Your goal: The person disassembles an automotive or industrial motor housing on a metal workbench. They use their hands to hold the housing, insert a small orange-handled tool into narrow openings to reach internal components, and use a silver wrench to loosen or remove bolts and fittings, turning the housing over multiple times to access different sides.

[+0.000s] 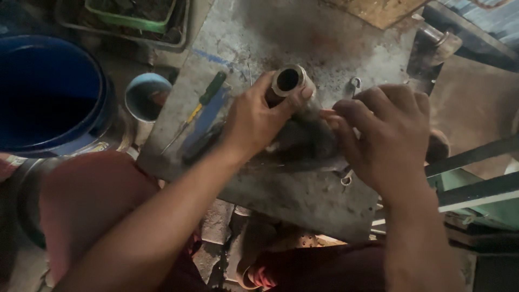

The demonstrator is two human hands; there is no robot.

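my left hand (254, 121) is wrapped around a short metal tube (288, 81), thumb on its rim, fingers closed on the body. the tube's open end faces up toward me and its long axis tilts away and down into a dark greasy part (305, 141) lying on the worn metal plate (303, 200). my right hand (389, 138) is just right of it, fingers curled in and pressing on that dark part; fingertips are hidden, so i cannot tell if it pinches anything small. both hands are on the piece, left nearer the tube mouth, right nearer the lower end. the work sits at the plate's middle, between the hands.

a green-handled screwdriver (203, 105) lies to the left on the plate, well apart from the left hand, tip pointing toward me. a small metal clip (354, 84) sits just beyond the right hand's knuckles. off the plate at left are a big blue barrel (51, 92) and a light blue pipe end (147, 96). a green tray (130, 13) is at the top left. nothing lies between the hands and the tube
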